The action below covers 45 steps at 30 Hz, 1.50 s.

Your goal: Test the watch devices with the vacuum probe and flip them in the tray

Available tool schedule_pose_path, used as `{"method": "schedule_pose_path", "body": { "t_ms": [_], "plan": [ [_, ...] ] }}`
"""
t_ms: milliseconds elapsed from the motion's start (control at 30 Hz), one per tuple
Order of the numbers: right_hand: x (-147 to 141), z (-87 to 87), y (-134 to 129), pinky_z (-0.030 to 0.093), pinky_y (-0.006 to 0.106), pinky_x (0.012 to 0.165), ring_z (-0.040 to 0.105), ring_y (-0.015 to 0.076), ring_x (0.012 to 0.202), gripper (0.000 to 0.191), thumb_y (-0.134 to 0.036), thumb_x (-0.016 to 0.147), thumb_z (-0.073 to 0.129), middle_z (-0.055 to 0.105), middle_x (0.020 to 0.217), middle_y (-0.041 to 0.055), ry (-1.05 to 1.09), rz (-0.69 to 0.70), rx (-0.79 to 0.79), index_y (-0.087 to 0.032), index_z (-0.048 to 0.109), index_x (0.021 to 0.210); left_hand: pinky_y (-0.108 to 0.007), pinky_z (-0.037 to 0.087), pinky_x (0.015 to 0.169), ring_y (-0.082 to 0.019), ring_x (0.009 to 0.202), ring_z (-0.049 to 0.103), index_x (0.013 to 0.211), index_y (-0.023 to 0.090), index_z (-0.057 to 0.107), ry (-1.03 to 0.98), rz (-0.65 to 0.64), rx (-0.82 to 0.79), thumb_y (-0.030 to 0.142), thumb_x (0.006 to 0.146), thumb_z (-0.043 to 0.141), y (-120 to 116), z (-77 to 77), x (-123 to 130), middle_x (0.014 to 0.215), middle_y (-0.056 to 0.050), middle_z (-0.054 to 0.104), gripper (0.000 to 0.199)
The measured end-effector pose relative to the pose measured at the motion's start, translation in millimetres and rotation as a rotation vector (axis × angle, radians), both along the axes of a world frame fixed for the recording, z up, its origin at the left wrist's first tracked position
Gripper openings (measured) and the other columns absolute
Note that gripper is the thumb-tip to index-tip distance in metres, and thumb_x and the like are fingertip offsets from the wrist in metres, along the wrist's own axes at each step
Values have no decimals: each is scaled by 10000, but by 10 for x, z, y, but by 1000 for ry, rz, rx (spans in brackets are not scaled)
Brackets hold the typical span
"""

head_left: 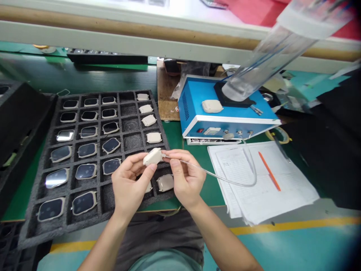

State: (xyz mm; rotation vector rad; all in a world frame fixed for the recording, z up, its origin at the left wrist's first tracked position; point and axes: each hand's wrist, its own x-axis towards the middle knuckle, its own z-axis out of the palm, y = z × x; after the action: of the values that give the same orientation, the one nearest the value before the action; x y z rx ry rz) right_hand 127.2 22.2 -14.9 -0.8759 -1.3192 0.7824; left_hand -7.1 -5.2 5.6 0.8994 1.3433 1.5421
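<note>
My left hand (132, 182) grips a beige smartwatch case (152, 157) between thumb and fingers, above the near right part of a dark foam tray (103, 195). At the case's right side, my right hand (186, 175) pinches the tip of a thin clear tube (220, 177), which meets or nearly touches the case. The tube loops back to the front of a blue box-shaped machine (194, 94). Watches with dark screens fill the tray's left columns, and beige cases (153, 137) sit in its right column. Both hands partly hide the tray's near cells.
A beige case (212, 106) and a clear cylinder (248, 71) holding thin tools stand on the machine. Papers (259, 195) with an orange pen (269, 171) lie at right, a tape roll (283, 134) behind them. A shelf edge (141, 35) crosses above; a black tray (19, 124) leans at left.
</note>
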Motion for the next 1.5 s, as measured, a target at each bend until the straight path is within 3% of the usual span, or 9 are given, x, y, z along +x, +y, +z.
{"method": "schedule_pose_path", "body": {
  "t_ms": [433,900,1500],
  "plan": [
    [-36,18,50,692,335,812,783,194,963,125,-248,1020,614,762,1034,77,24,21,17,-227,737,1028,-253,662,811,-232,871,827,1032,167,759,30,8,14,352,761,922,25,-25,-37,971,-99,845,366],
    [-32,12,32,682,354,827,760,203,984,147,-222,1021,616,744,1058,77,68,55,-16,-245,759,1047,-257,660,806,-229,868,826,1020,158,755,42,12,26,330,754,909,23,-8,-36,961,-94,846,352],
    [-44,5,31,679,359,824,757,202,978,165,-193,1016,616,735,1059,66,83,67,-16,-259,763,1049,-178,632,799,-177,864,821,1033,161,756,16,-3,24,319,763,909,30,-31,-53,972,-79,849,349]
  ]
}}
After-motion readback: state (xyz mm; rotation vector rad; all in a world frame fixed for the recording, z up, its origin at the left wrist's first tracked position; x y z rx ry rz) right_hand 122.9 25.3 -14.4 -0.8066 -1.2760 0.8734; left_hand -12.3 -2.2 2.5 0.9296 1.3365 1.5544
